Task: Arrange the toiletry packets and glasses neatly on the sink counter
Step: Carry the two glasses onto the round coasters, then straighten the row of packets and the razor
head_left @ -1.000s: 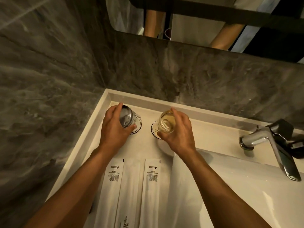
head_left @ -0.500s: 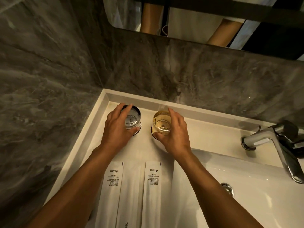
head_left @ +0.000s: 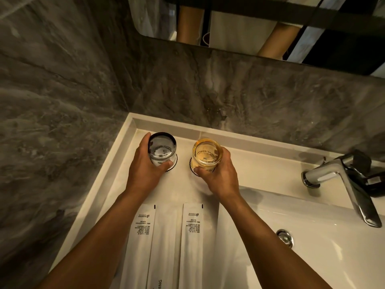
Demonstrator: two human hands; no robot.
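Two glasses stand upright side by side at the back of the white sink counter (head_left: 179, 188), each on a round scalloped coaster. My left hand (head_left: 143, 170) wraps the dark grey glass (head_left: 162, 148) on the left. My right hand (head_left: 218, 176) grips the amber glass (head_left: 206, 153) on the right. Nearer to me, two long white toiletry packets lie parallel, the left packet (head_left: 143, 243) partly under my left forearm, the right packet (head_left: 195, 243) beside it. Their near ends run out of view.
A chrome faucet (head_left: 341, 180) juts over the white basin (head_left: 312, 257) at right, with an overflow drain (head_left: 284, 236) below it. Grey marble walls close in the left and back. A mirror (head_left: 250, 24) hangs above the back wall.
Both glasses have turned from tilted to upright and now rest on their coasters. My hands stay on them.
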